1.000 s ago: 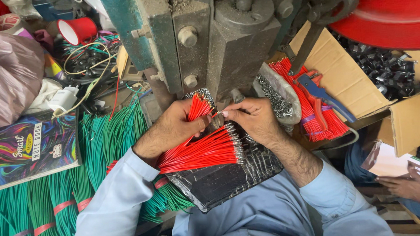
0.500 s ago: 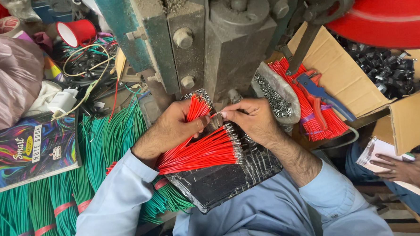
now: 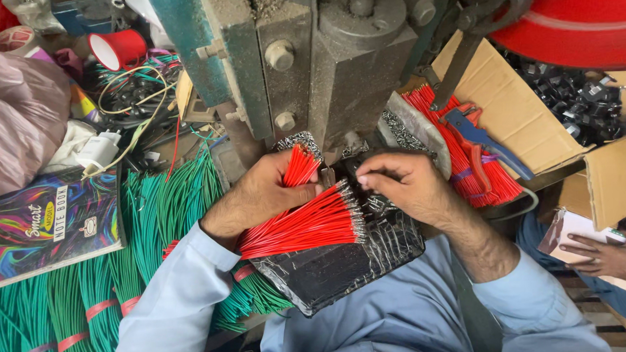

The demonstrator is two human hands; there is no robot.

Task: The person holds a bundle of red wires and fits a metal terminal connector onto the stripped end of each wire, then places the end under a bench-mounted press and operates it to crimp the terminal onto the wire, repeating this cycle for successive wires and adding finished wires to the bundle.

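My left hand (image 3: 261, 192) grips a small bunch of short red wires (image 3: 300, 166) that points up toward the grey-green press machine (image 3: 308, 63). A larger fan of red wires (image 3: 308, 225) with bare metal tips lies under that hand on a black foil-wrapped pad (image 3: 338, 266). My right hand (image 3: 398, 183) is pinched shut just right of the wire tips, below the machine's tool; whether it holds a single wire is too small to tell.
Bundles of green wires (image 3: 86, 298) fill the left side beside a colourful notebook (image 3: 44, 223). More red wires and a blue-handled cutter (image 3: 477, 144) lie at right by a cardboard box (image 3: 514, 111) of black parts. Another person's hand (image 3: 612, 258) holds paper at lower right.
My two hands have hardly moved. The other person's hand with the paper has shifted a little at the lower right.
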